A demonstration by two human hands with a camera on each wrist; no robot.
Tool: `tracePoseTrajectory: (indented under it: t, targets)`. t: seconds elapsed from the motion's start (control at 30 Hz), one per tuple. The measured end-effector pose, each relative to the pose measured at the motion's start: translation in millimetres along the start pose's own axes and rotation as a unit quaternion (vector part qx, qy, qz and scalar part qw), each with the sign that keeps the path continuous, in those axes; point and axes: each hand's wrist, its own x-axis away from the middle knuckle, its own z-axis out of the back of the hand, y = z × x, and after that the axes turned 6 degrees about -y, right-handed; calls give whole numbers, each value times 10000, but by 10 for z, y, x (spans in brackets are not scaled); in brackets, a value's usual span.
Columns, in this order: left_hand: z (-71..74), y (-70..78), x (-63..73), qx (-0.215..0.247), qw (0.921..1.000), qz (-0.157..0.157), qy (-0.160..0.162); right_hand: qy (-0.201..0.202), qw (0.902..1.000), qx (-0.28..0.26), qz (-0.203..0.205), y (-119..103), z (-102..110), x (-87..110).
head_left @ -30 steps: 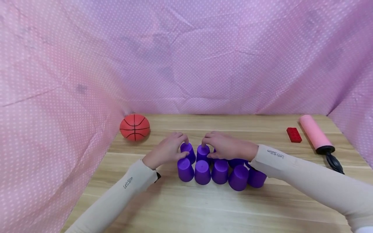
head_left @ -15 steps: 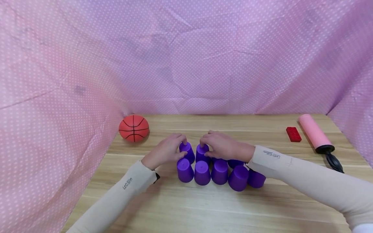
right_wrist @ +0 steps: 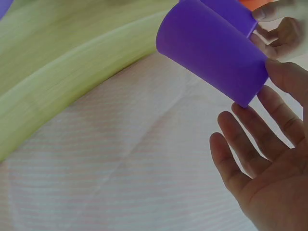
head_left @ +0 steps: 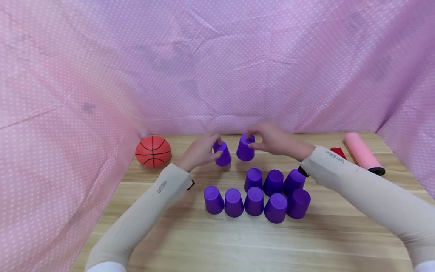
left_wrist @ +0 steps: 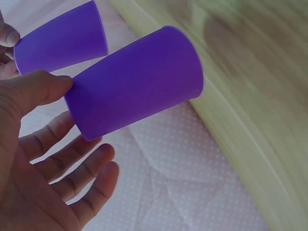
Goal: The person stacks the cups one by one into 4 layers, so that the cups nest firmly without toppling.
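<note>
A person's left hand (head_left: 202, 151) pinches a purple cup (head_left: 223, 156) between thumb and finger at its narrow end, the other fingers spread loose. The right hand (head_left: 272, 139) pinches a second purple cup (head_left: 245, 150) the same way, its remaining fingers fanned apart. Both cups point mouth down, side by side with a gap between, toward the table's far side. Nearer me stand eight more upside-down cups (head_left: 254, 203) — three behind, five in front. A red ball (head_left: 153, 152) sits to the left; a pink cylinder (head_left: 362, 151) lies far right.
</note>
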Motion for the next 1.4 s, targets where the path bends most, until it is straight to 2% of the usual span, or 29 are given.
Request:
tracePoseTrajectory:
  t: [0.17,0.33,0.53,0.73,0.87,1.0,1.4]
  targets:
    - [-44,-22,-311,-63,9998,93,-179,-280,9964,-110,-791,236,2,-52]
    - [-120,-56,-556,-184,9990,152,-376,-460,9919,-165,-1170,428,-85,-96]
    - [-168,-88,-744,38,9975,442,-551,-567,9863,-208,-1537,578,-197,-146]
    - [-190,-65,-832,28,9953,654,-715,-641,9845,-274,-1607,694,-305,-177]
    - [-227,-52,-866,93,9945,646,-821,-685,9831,-214,-1687,733,-340,-187]
    - [-278,-52,-911,222,9952,580,-752,-696,9826,-112,-1720,776,-367,-202]
    - [-291,-36,-927,333,9937,650,-855,-853,9805,-127,-1767,726,-351,-238]
